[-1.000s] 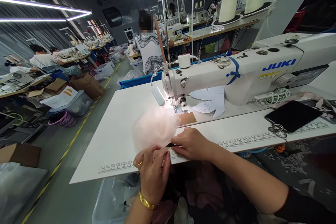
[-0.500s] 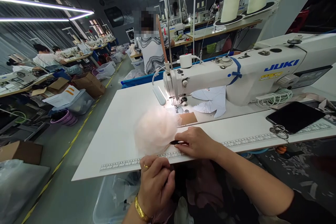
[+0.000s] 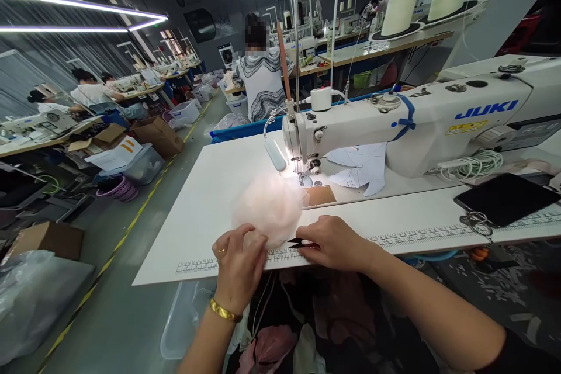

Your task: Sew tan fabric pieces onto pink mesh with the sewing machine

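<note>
A pale pink, fluffy sheer fabric bundle [image 3: 268, 207] lies on the white table beneath the needle area of the sewing machine [image 3: 350, 128]. My left hand [image 3: 240, 263], with a ring and a gold bracelet, pinches the bundle's near edge. Small dark thread snips [image 3: 302, 243] are in my right hand [image 3: 331, 242], their blades parted and pointing left toward the fabric. The right hand rests by the printed ruler [image 3: 407, 236] at the table's front edge.
White pattern pieces [image 3: 362, 166] lie under the machine arm. A black phone [image 3: 508, 198] and keys [image 3: 477, 223] are at the right. Below the table's edge is a clear plastic bin [image 3: 177, 327]. A person [image 3: 260, 79] sits ahead, facing away.
My left hand has moved up and left from the table's edge onto the fabric. The snips' blades have opened. The whole view has shifted slightly.
</note>
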Motion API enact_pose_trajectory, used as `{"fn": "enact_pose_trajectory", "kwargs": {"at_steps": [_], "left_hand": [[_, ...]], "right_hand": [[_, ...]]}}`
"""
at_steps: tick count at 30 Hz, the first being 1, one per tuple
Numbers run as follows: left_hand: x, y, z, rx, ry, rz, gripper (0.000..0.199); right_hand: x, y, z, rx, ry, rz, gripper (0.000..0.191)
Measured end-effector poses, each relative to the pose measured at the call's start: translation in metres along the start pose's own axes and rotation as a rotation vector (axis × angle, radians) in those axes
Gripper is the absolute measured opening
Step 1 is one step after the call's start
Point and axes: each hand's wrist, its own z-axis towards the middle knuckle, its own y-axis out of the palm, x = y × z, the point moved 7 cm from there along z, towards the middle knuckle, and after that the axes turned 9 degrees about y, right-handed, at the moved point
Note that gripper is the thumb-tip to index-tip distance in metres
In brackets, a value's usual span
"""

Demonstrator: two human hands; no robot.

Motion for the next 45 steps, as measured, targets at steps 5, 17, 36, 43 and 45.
{"fn": "enact_pose_trajectory", "kwargs": {"at_steps": [5,17,36,43,45], "left_hand": [[-0.018,-0.003,0.027,0.030,-0.010,-0.078,0.015],[-0.028,-0.004,0.036,0.031,-0.071,-0.183,0.017],[-0.007,0.022,0.031,-0.095,0.163,-0.030,0.013],[-0.038,0.025,0.037,-0.163,-0.061,-0.249,0.028],[-0.041,0.026,0.038,-0.172,-0.089,-0.272,0.031]], "right_hand": [[0.008,0.001,0.003,0.038,0.097,0.017,0.011],[0.007,0.005,0.006,0.043,0.144,0.009,0.010],[0.020,-0.010,0.023,0.084,0.278,-0.073,0.014],[0.021,-0.012,0.014,0.170,0.253,0.047,0.008],[0.020,-0.010,0.013,0.167,0.248,0.057,0.008]]}}
